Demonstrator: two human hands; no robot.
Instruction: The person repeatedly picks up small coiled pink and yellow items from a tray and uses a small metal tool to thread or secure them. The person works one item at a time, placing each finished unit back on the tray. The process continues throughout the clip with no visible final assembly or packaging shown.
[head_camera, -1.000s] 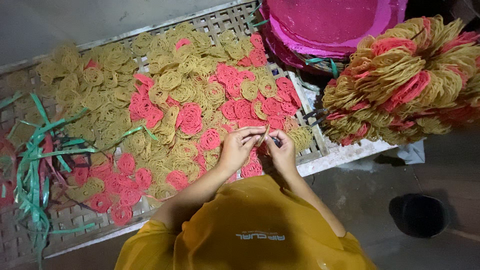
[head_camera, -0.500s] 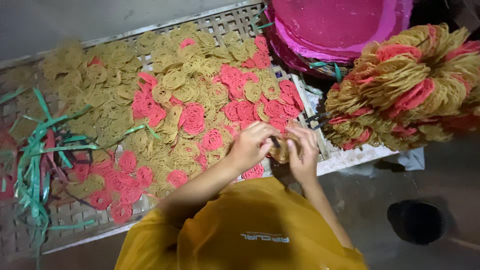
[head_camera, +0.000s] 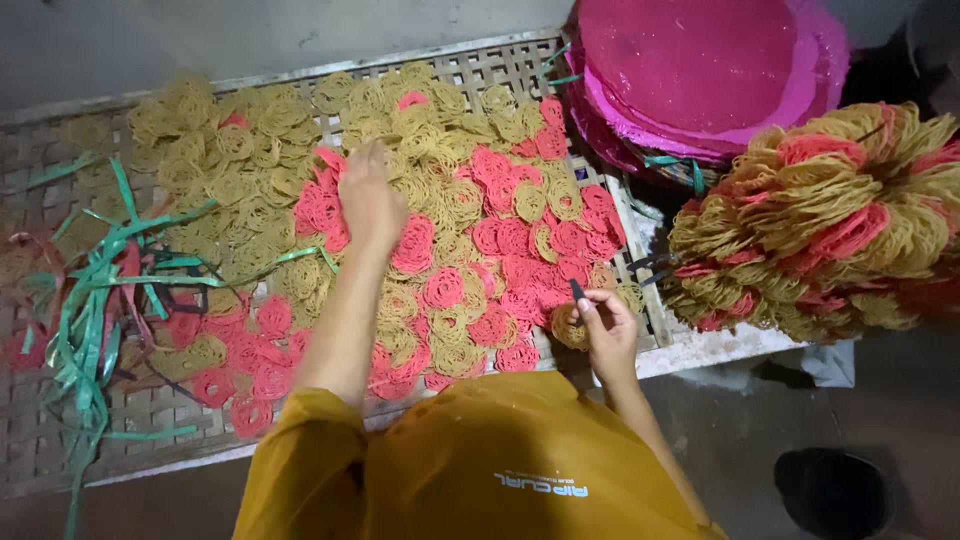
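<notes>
Item: small stack of yellow noodle coils (head_camera: 570, 325), held at the near right edge of the woven drying rack (head_camera: 60, 440), just beside the white rim there. The right hand (head_camera: 608, 330) was curled about this stack, thumb and fingers pinching it along with a short dark strip that stood up from the grip. The left hand (head_camera: 368, 200) reached well apart from it, up the middle of the rack, palm down and fingers loosely together, resting on the loose spread of coils; whether it gripped any could not be told. Spread of dried noodle coils (head_camera: 450, 200): yellow ones to the far left and centre, pink ones (head_camera: 520, 250) massed at centre right and along the near edge, all lying flat and overlapping. Loose green plastic strips (head_camera: 95, 290), with a few reddish ones, lay tangled on the rack's left end. Right of the rack: a large bundled heap of yellow and pink coils (head_camera: 830, 220), tied in bunches. Behind that heap: stacked round pink trays (head_camera: 700, 70), touching the rack's far right corner. Both sleeves mustard yellow (head_camera: 470, 470). A dark round vessel (head_camera: 830, 490) stood on the floor at the near right.
</notes>
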